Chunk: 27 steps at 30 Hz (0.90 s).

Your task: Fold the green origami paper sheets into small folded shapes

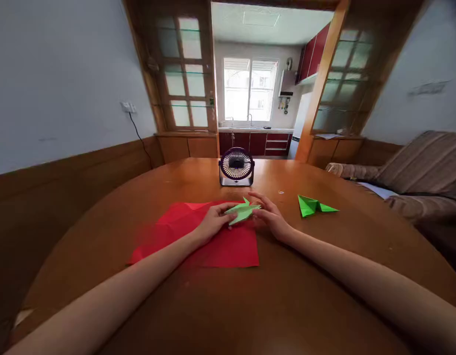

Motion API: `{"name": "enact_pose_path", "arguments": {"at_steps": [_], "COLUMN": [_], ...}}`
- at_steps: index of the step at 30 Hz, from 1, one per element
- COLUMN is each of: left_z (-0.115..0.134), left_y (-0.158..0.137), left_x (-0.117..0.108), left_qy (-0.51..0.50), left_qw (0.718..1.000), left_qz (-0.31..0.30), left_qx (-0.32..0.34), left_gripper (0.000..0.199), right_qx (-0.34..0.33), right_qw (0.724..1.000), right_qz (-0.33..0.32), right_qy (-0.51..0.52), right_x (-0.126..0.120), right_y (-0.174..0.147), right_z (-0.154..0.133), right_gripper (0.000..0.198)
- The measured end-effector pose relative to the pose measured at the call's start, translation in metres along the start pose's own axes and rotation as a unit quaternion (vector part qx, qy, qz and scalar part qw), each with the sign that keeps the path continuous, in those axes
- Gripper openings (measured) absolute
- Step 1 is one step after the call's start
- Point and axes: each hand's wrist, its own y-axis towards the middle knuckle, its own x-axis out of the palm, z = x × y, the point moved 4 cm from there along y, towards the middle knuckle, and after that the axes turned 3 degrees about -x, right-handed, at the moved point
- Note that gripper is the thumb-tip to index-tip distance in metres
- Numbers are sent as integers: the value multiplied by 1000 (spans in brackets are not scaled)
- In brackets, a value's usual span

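Note:
A light green folded paper figure (243, 212) with pointed tips is held over a red paper sheet (224, 251). My left hand (215, 222) pinches its left side, with the thumb on top. At its right tip is my right hand (270, 217), thumb and lower fingers closed around the tip while the index finger is lifted. The red sheet lies flat with visible crease lines, partly hidden under my left hand and forearm. To the right of my right hand, a brighter green folded paper piece (310, 206) rests on the table, apart from both hands.
A small dark fan (236, 165) on a stand is on the wooden table (287, 296), beyond my hands. A striped armchair (420, 167) stands at the right. Behind the table, a kitchen opens between two glass-paned cabinets.

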Motion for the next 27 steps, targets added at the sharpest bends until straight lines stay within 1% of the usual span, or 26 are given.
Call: {"name": "enact_pose_path", "arguments": {"at_steps": [1,3,6,10,12,14,17,19,23,25,27], "left_z": [0,0,5,12,12,10,8,7,2,1,0], "left_y": [-1,-3,-6,-9,-9,-9,-7,-6,-4,-4,-4], "left_x": [0,0,2,2,2,-1,-6,-9,-12,-13,-14], "left_qy": [-1,3,26,99,118,98,25,-25,-108,-122,-112], "left_qw": [1000,999,997,992,989,992,997,996,992,990,988], "left_qz": [-14,-37,-67,-45,-33,-19,19,38,57,78,105], "left_qx": [-7,-11,14,70,79,72,74,71,15,-2,-3], "left_gripper": [55,53,48,44,41,38,31,28,30,32,34], "right_qx": [22,55,71,69,68,71,80,76,24,2,1], "right_qw": [1000,998,997,996,995,996,996,997,998,995,994], "right_qz": [0,2,10,56,66,60,44,32,-15,-31,-39], "right_qy": [7,14,-2,-4,5,12,21,7,-64,-90,-105], "right_x": [1,1,0,-5,-6,-4,0,4,12,14,15], "right_y": [1,3,5,6,6,5,3,0,-4,-5,-5], "right_z": [3,8,11,12,12,11,7,4,-4,-7,-6], "right_gripper": [50,41,33,24,23,22,23,25,27,27,29]}}
